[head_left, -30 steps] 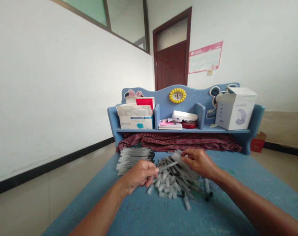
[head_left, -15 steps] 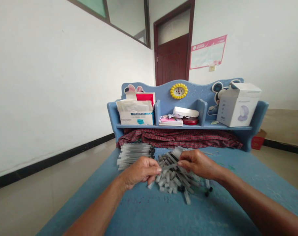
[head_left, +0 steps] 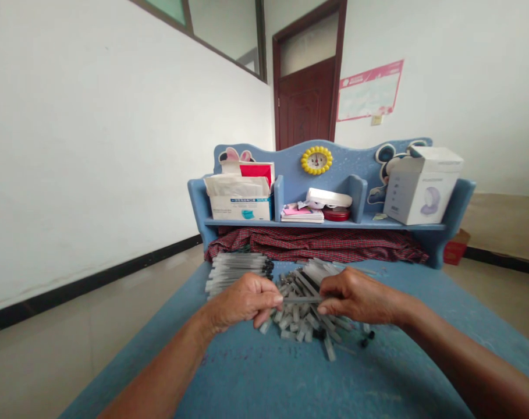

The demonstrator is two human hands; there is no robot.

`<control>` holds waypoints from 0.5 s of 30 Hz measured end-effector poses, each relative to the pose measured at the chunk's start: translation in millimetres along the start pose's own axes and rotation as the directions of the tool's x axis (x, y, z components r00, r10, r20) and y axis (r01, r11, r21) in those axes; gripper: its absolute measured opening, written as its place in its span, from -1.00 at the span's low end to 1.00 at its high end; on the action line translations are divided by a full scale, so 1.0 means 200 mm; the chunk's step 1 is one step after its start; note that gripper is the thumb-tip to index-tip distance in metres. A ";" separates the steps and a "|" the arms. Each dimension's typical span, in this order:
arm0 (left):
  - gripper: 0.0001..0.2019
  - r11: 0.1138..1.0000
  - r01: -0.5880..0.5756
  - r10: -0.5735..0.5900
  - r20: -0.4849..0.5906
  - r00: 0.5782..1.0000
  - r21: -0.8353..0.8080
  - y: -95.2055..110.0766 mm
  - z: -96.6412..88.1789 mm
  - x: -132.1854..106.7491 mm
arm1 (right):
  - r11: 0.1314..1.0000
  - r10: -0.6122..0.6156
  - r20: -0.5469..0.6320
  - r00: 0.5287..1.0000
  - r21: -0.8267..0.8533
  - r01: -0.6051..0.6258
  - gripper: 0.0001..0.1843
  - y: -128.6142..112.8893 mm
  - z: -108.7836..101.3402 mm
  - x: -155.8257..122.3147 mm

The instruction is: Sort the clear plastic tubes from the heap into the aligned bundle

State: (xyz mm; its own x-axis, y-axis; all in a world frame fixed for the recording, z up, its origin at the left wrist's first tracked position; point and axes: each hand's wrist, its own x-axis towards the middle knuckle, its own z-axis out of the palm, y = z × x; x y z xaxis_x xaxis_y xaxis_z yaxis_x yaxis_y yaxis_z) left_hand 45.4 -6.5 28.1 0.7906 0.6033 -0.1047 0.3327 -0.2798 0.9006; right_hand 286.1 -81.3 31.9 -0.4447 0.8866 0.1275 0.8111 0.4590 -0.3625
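A slim translucent pen (head_left: 302,300) is held level between my two hands, above a heap of parts. My left hand (head_left: 250,299) pinches its left end between thumb and fingers. At the other end, my right hand (head_left: 354,295) is closed round the pen, and the fingers hide that tip. Below lies a pile of short frosted pen caps (head_left: 297,323) mixed with longer thin pieces. A stack of translucent pens (head_left: 235,270) with black ends lies beyond my left hand. Small black plugs (head_left: 366,338) are scattered below my right wrist.
A blue shelf (head_left: 320,226) stands along the table's back, holding a mask box (head_left: 242,208), a white carton (head_left: 423,186) and a red round tin (head_left: 336,215). Checked cloth (head_left: 316,244) is bunched beneath it. The blue table (head_left: 264,384) reaches toward me.
The pen between my hands has gone from slanted to level. My right hand has shifted slightly right and my left hand slightly left. The view has moved a little.
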 end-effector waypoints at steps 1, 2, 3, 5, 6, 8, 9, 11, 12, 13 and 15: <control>-0.71 1.000 0.001 -0.001 0.004 1.000 0.005 0.02 0.00 -0.01 | 1.000 0.007 0.003 1.000 -0.004 -0.007 -0.71 -0.01 0.00 -0.01; -0.71 1.000 0.003 -0.003 0.008 1.000 0.009 0.03 0.00 -0.01 | 1.000 0.002 0.004 1.000 -0.010 -0.002 -0.70 -0.02 0.00 -0.02; -0.71 1.000 0.003 -0.003 0.011 1.000 0.013 0.05 0.01 -0.01 | 1.000 -0.014 0.006 1.000 -0.017 0.014 -0.70 -0.02 0.00 -0.02; -0.70 1.000 -0.005 0.005 0.021 1.000 0.025 0.09 0.02 -0.02 | 0.997 -0.067 0.006 0.998 -0.023 0.067 -0.70 -0.02 0.01 -0.04; -0.71 0.999 -0.011 0.010 0.028 1.000 0.034 0.11 0.02 -0.02 | 0.995 -0.092 0.004 0.996 -0.022 0.092 -0.68 -0.02 0.01 -0.04; -0.71 0.998 -0.019 0.017 0.039 0.999 0.059 0.14 0.02 -0.02 | 0.992 -0.123 -0.006 0.992 -0.026 0.123 -0.65 0.00 0.00 -0.06; -0.71 0.997 -0.015 0.012 0.049 0.999 0.072 0.15 0.02 -0.02 | 0.991 -0.129 -0.014 0.992 -0.032 0.128 -0.64 0.01 -0.01 -0.06; -0.72 0.996 0.006 -0.013 0.080 0.997 0.094 0.16 0.03 -0.02 | 0.990 -0.135 -0.017 0.991 -0.047 0.134 -0.63 0.02 -0.02 -0.09; -0.72 0.995 0.021 -0.031 0.097 0.995 0.101 0.16 0.04 -0.03 | 0.989 -0.142 -0.012 0.990 -0.049 0.141 -0.63 0.02 -0.03 -0.10; -0.72 0.994 0.038 -0.051 0.114 0.992 0.106 0.17 0.05 -0.05 | 0.987 -0.155 0.001 0.988 -0.040 0.155 -0.63 0.01 -0.03 -0.12; -0.71 0.991 0.073 -0.090 0.146 0.985 0.112 0.18 0.10 -0.09 | 0.981 -0.191 0.039 0.981 -0.007 0.192 -0.64 -0.03 -0.03 -0.16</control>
State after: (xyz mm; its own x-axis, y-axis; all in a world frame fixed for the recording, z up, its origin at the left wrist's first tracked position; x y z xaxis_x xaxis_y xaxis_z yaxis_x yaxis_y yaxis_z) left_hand 54.7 -42.3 54.3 0.8244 0.5100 -0.2456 0.4454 -0.3167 0.8375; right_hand 297.4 -112.1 36.2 -0.6061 0.7794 0.1585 0.7133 0.6208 -0.3253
